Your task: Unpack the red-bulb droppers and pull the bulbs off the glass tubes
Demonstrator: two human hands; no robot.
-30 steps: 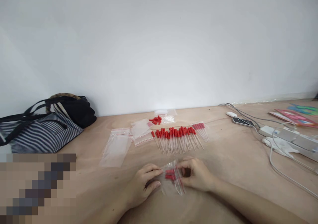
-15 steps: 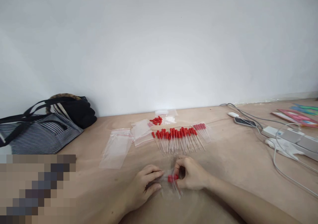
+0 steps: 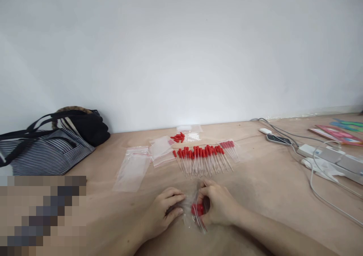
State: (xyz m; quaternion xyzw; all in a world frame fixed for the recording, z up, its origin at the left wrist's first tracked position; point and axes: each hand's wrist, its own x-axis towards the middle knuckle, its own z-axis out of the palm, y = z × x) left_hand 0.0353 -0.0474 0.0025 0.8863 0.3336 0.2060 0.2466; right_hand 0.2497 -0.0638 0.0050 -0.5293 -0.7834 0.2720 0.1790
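In the head view, a clear zip bag point(image 3: 187, 212) lies between my hands, low in the middle. My left hand point(image 3: 166, 210) is closed over its left end, fingertips and thumb on the plastic. Red rubber bulbs of a small bunch of droppers point(image 3: 196, 209) show at the bag's mouth, across the zip strip. Thumb and fingers of my right hand point(image 3: 214, 203) curl around these bulbs from the right. The glass or plastic stems are hard to make out inside the bag. Beyond my hands lies a row of several red-bulbed droppers point(image 3: 202, 157).
Flat zip bags point(image 3: 133, 169) lie left of the row. Loose red bulbs point(image 3: 177, 137) sit behind it, and a bag holding droppers point(image 3: 229, 150) to its right. A striped bag point(image 3: 53, 154) stands at left; a power strip point(image 3: 337, 157) with cables and a phone-like device point(image 3: 278, 139) are at right.
My right hand has shifted slightly down with the red bulbs, and they now show larger at the bag's mouth. My left hand has barely moved.
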